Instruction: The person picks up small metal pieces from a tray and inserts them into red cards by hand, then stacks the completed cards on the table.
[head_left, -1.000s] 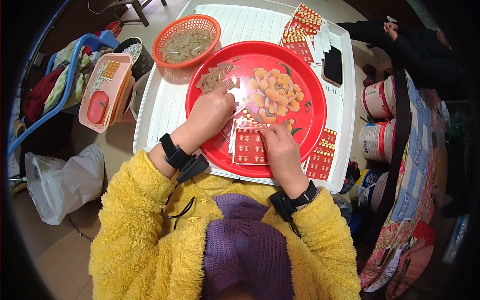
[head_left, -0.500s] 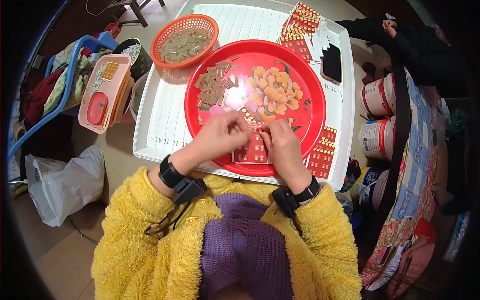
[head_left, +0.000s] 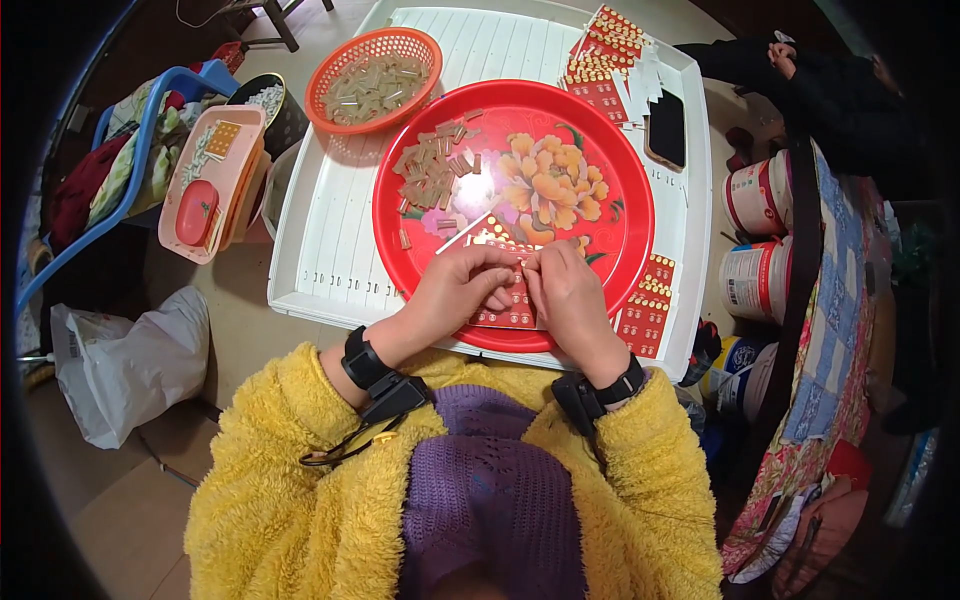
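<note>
My left hand [head_left: 458, 292] is closed, thumb and forefinger pinched at the top of a red card [head_left: 505, 312]; what they hold is too small to make out. Right beside it, my right hand [head_left: 568, 292] also pinches at the card's upper right, its fingertip contents hidden. Rows of small white-printed marks cover the card. Small gold pieces [head_left: 497, 227] and a white strip [head_left: 466, 232] show just beyond my left fingers. Card and hands are over the near part of a round red tray [head_left: 632, 180] with a flower print. Short clear tubes [head_left: 430, 175] lie heaped at its left.
An orange basket [head_left: 425, 55] of similar tubes stands at the back left of the white table [head_left: 320, 215]. Red cards with gold pieces [head_left: 645, 310] lie at the right; more cards [head_left: 600, 70] and a phone [head_left: 665, 130] lie behind. A pink tray [head_left: 172, 215] stands off to the left.
My left hand has come down and in toward the right hand's fingertips. A white strip and more gold pieces now show beyond my left fingers. My right hand has barely moved.
</note>
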